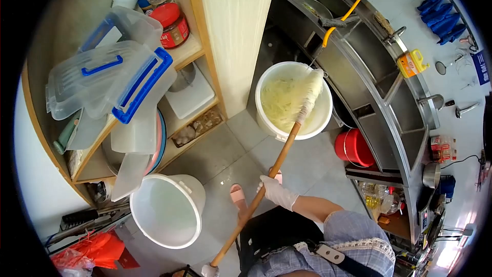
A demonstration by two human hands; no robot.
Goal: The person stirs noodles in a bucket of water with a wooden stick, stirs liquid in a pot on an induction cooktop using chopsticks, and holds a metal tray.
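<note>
My right hand, in a white glove, is closed around the middle of a long wooden pole. Near the bottom edge my left hand, also white-gloved and partly cut off, grips the pole's near end. The pole's far end has a whitish wrapped head, which lies over the inside of a white bucket. Pale yellow-green shreds in liquid fill much of that bucket. How deep the head reaches is unclear. Above the bucket hangs a yellow hose with a thin line below its end.
A second white bucket with cloudy liquid stands at left. Shelves hold clear lidded boxes and a red-lidded jar. Steel sinks run along the right, with a red bucket below and a yellow jug behind.
</note>
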